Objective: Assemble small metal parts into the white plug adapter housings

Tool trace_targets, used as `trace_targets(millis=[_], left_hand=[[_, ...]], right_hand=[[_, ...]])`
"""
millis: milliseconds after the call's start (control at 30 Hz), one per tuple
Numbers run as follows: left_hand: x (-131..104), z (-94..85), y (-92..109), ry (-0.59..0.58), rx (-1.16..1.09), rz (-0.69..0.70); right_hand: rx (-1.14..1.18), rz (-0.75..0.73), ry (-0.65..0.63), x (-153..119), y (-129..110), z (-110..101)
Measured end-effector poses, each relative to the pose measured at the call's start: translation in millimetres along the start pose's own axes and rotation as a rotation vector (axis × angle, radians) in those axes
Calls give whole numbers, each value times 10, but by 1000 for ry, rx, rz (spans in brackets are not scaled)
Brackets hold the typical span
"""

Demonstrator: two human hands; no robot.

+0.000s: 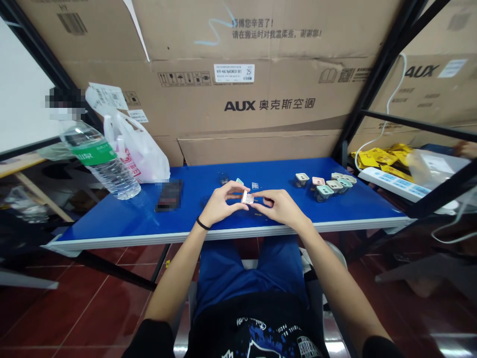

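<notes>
Both hands meet over the middle of the blue-topped bench (130, 219), and between them sits a small white square plastic part (247, 198), pinched at its edges. The left hand (220, 204) grasps it from the nine o'clock side with thumb and forefinger; the right hand (280, 206) closes on it from the three o'clock side, fingertips only. The part hangs just above the bench surface, not resting on it.

The grip looks thin to me. The part is small and held by its rim, so a slip of either thumb could send it down onto the bench, or past the near edge at six o'clock and onto the red tiled floor (74, 308), where it would be hard to find. Tiny dark bits lie on the bench just under the hands; too small to identify, they could be swept off by a wrist.

At about two o'clock from the hands stands a cluster of small pastel plastic socket pieces (328, 186), near enough that a wide move of the right elbow might scatter them. At ten o'clock a clear plastic water bottle with a green label (99, 161) leans tilted beside a white plastic bag (139, 151); a knock to the bench could roll it. A dark flat object (169, 195) lies at nine o'clock, blurred.
</notes>
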State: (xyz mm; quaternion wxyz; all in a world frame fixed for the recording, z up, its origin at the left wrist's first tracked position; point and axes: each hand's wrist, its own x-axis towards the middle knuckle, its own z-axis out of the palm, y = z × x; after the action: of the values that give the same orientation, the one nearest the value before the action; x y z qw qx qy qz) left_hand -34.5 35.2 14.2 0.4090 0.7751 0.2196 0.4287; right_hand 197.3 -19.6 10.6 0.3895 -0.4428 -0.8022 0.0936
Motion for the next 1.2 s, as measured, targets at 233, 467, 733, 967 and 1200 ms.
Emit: trace_targets(millis=[233, 467, 733, 967, 1200], left_hand=[[-9, -1, -35, -23, -27, -46], [-14, 9, -34, -67, 20, -48], [20, 12, -37, -14, -30, -40], [-3, -10, -3, -20, -51, -50], [-5, 12, -4, -23, -40, -84]], right_hand=[[5, 66, 43, -14, -14, 64], [116, 93, 43, 0, 34, 104], [88, 72, 70, 20, -87, 25], [-14, 23, 5, -8, -65, -32], [-42, 103, 34, -15, -151, 53]])
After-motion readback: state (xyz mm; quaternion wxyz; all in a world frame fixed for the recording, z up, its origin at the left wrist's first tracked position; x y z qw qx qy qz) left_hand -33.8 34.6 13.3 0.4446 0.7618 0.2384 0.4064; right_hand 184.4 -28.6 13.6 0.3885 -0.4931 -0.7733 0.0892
